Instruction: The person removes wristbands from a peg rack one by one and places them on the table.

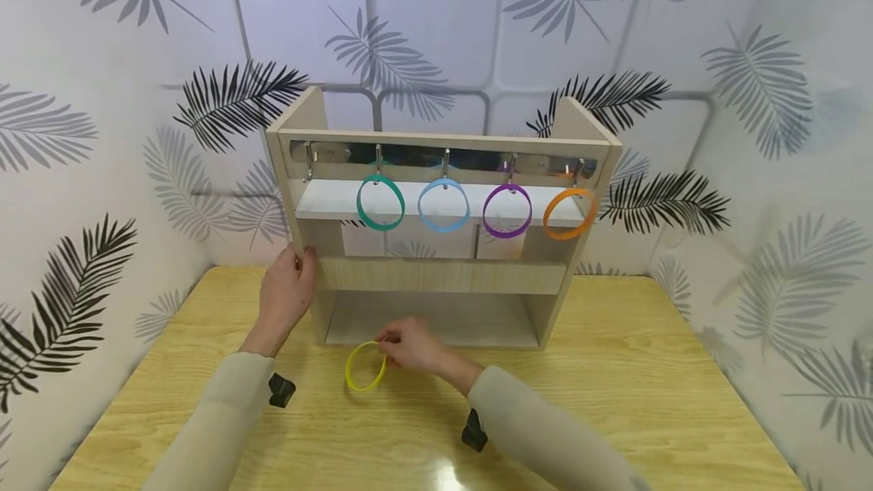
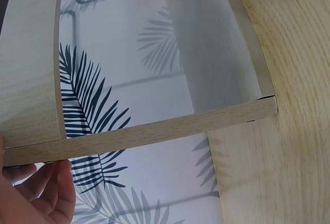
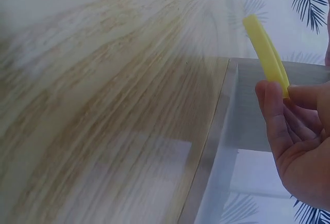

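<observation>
Apparent pickup step: right hand (image 1: pixel 411 344) pinches yellow ring (image 3: pixel 266 49), left hand (image 1: pixel 286 288) grips rack (image 1: pixel 443 276); next, likely lift to bare hook (image 1: pixel 309 161).

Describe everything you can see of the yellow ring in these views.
The yellow ring is a thin, smooth, plain band forming a round loop; it looks like plastic or rubber. The right hand pinches it at its upper right side as the head view shows it, with its opening turned toward that camera. It is over the table, in front of the shelf unit; whether it touches the table is unclear.
</observation>
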`<state>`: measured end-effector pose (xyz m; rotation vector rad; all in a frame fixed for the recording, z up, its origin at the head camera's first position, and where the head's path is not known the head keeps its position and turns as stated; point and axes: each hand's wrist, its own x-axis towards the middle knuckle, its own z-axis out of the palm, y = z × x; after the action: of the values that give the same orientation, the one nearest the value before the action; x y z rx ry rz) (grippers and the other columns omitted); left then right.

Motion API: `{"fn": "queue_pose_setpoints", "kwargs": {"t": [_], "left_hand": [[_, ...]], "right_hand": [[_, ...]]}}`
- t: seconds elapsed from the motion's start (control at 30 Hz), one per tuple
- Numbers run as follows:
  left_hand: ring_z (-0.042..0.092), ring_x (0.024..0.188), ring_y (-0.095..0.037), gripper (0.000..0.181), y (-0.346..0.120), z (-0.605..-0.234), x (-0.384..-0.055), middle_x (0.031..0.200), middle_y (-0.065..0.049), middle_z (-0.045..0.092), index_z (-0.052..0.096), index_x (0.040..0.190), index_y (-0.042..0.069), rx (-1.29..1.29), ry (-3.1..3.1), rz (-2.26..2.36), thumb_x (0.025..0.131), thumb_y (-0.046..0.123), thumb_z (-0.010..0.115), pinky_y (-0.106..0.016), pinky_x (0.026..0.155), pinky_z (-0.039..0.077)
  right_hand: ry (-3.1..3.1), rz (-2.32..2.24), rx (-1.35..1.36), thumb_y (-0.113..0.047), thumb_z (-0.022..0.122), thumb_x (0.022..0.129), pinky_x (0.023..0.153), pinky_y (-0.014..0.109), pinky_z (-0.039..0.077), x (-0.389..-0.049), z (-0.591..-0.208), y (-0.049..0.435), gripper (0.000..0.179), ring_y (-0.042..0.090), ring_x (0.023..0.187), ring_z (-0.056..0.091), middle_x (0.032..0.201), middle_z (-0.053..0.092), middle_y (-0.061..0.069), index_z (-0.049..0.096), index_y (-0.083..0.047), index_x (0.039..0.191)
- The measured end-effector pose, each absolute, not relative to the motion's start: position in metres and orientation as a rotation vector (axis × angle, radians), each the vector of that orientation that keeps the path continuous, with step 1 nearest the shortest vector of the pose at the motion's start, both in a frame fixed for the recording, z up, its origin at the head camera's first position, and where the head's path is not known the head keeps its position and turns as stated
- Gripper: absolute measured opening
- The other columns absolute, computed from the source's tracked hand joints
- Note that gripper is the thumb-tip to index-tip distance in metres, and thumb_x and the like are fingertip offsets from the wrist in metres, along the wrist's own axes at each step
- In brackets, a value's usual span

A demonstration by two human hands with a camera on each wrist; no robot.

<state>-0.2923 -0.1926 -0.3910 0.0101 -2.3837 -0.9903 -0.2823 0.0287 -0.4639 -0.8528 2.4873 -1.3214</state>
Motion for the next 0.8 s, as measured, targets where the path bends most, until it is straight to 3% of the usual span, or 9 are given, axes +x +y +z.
{"fn": "queue_pose_setpoints", "kwargs": {"t": [0.8], "left_hand": [[0.060,0.076,-0.034,0.045,-0.194,-0.395,-0.296,0.092,-0.019,0.062,0.057,0.109,-0.001,0.013,-2.372,-0.975,0.101,0.036,0.034,-0.047,0.061,0.045]], "right_hand": [[2.465,-1.269,-0.765,-0.003,0.061,0.090,0.050,0.021,0.046,-0.290,-0.478,0.011,0.016,0.031,0.068,0.066,0.083,0.069,0.016,0.066,0.007,0.102]]}}
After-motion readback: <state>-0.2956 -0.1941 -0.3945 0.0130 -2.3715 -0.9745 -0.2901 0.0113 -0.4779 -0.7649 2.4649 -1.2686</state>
